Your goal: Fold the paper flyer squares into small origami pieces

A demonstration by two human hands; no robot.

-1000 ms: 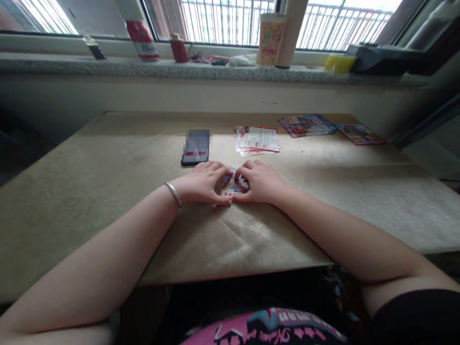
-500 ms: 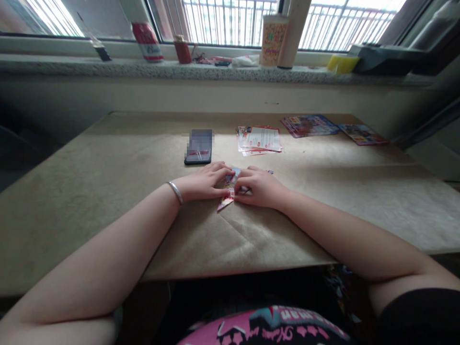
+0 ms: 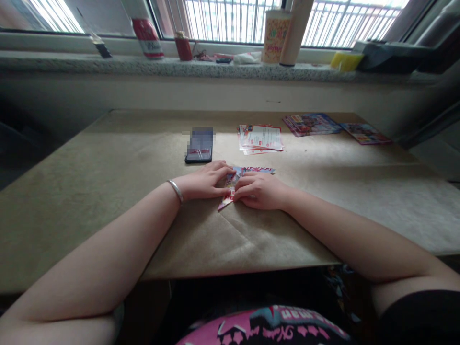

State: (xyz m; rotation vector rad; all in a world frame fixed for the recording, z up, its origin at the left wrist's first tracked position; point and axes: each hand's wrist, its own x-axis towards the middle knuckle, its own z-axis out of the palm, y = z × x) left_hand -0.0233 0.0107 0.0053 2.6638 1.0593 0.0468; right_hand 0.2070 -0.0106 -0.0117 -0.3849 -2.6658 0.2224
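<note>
A small folded sheet of colourful printed paper [image 3: 233, 178] lies on the paper-covered table [image 3: 108, 182], shaped like a triangle with one corner pointing towards me. My left hand [image 3: 204, 182], with a silver bangle on the wrist, lies on its left side with fingers pressed down on the fold. Curled over the sheet's right side, my right hand [image 3: 260, 190] presses it flat with the fingertips. Most of the sheet is hidden under both hands.
A black phone [image 3: 199, 144] lies just beyond my left hand. A stack of printed leaflets [image 3: 261, 139] sits beyond my right hand, with more leaflets [image 3: 311, 123] at the far right. The windowsill [image 3: 72, 63] carries a can, cups and small items.
The sheet has gone from a small bunched shape between my hands to a flat triangle. My hands have shifted apart slightly and now press it down.
</note>
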